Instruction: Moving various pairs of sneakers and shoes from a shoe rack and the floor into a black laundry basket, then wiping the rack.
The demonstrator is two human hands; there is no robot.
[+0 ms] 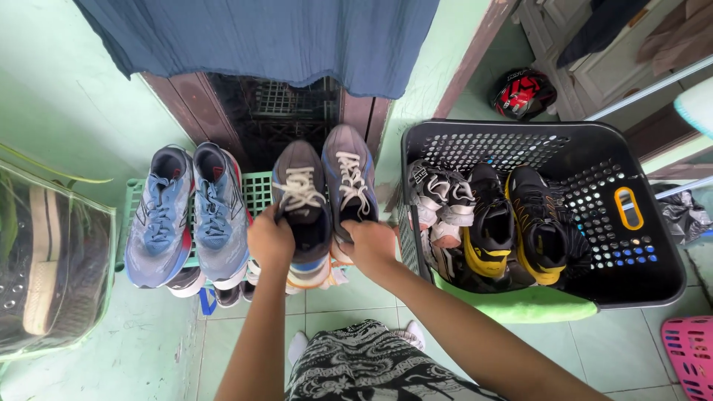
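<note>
While gripping heels, left hand, right hand hold grey sneakers.

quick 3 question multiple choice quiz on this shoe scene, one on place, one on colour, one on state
1. Where do the black and yellow shoes lie?
A. in the black basket
B. on the green rack
C. on the floor

2. What colour is the pair left of the hands?
A. red
B. blue
C. white

3. What are the hands doing?
A. hanging free
B. each gripping a grey shoe
C. tying laces

A: they sit inside the basket.
B: both uppers are blue.
B: left hand holds the left grey shoe, right hand the right grey shoe.
</note>
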